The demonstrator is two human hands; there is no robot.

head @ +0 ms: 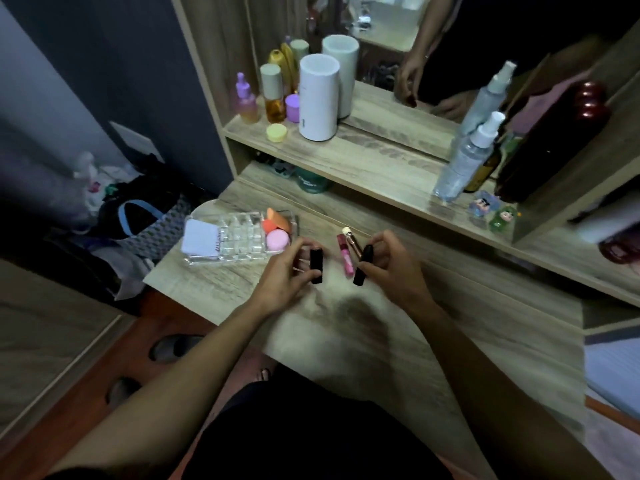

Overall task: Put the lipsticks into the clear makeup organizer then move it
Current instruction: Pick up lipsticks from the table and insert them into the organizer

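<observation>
The left hand (289,271) has a closed grip on a black lipstick (316,266); the right hand (391,265) grips another black tube (363,265), fingers hiding part. A pink tube (346,253) lies between, blurred.

A white cylinder (318,98) and spray bottle (464,157) stand on the wooden shelf (363,157).

Count: 2 black lipsticks (316,266), 1 per hand; 2 more tubes (347,253) btwn hands; 1 clear organizer (239,237) left of them.
</observation>
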